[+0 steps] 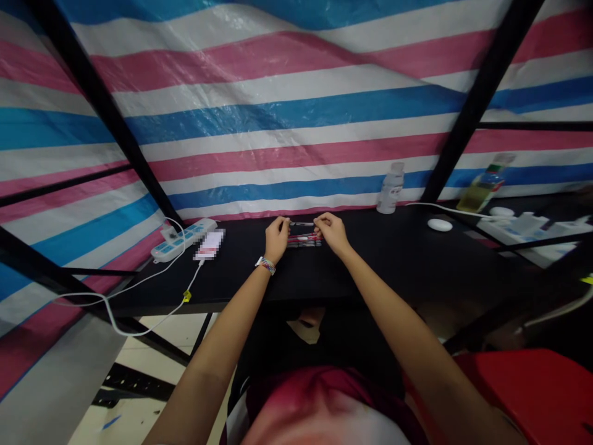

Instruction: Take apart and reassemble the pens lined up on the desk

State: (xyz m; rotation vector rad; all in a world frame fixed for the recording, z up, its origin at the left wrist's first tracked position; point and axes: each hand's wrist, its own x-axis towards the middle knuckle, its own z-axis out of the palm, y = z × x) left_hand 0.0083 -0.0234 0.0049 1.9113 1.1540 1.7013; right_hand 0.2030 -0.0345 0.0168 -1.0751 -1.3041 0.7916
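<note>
Between my hands a slim clear-and-dark pen (302, 224) lies crosswise. My left hand (277, 237) pinches its left end, with a braided bracelet (265, 266) on the wrist. At the other end, the fingers of my right hand (332, 231) close on the pen. Just nearer to me, several pens (304, 242), some red and some clear or dark, lie side by side on the black table (241, 266). Their ends are partly covered by my fingers, and fine details are too small to make out.
A white power strip (185, 240) and a blurred-out phone (210, 245) on a cable sit at left. A clear bottle (390, 190), a white oval case (440, 225), a bottle of yellow liquid (482, 188) and more power strips (532, 230) stand at right. Black posts frame the table.
</note>
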